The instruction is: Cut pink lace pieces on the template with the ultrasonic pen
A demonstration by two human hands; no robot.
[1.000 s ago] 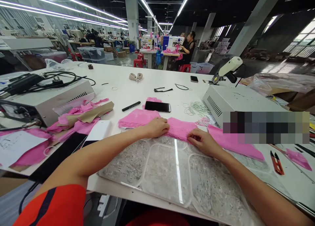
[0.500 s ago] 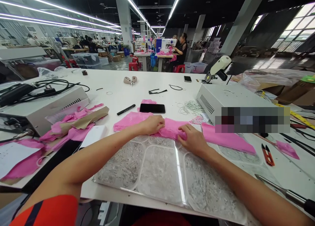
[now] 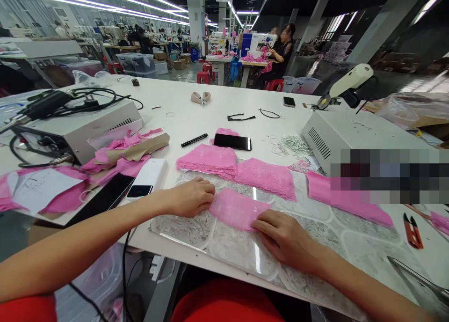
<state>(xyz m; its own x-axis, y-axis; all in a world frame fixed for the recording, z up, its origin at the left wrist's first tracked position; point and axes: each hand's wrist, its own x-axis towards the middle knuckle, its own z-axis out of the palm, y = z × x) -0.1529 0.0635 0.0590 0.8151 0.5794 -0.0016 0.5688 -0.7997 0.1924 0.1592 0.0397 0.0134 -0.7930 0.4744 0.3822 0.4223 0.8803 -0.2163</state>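
Note:
A small pink lace piece [image 3: 235,208] lies over the clear marbled mat [image 3: 231,252] in front of me. My left hand [image 3: 196,198] is closed on its left edge. At its lower right corner, my right hand [image 3: 280,235] pinches the lace between thumb and fingers. Just beyond it are two stacks of pink lace, a left stack [image 3: 206,160] and a right stack [image 3: 266,178]. Farther right rests a folded strip of plain pink fabric [image 3: 347,198].
A black phone [image 3: 232,142] and a marker [image 3: 194,140] lie behind the stacks. Grey machine boxes stand left [image 3: 94,130] and right [image 3: 368,130]. Red-handled snips [image 3: 413,230] and a pointed metal tool [image 3: 417,277] lie at right. Pink scraps [image 3: 122,156] sit at left. A co-worker [image 3: 282,55] sits beyond.
Both hands have come back toward me from the stacks, bringing a single lace piece onto the mat. The two stacks now show uncovered. The view has shifted left and down.

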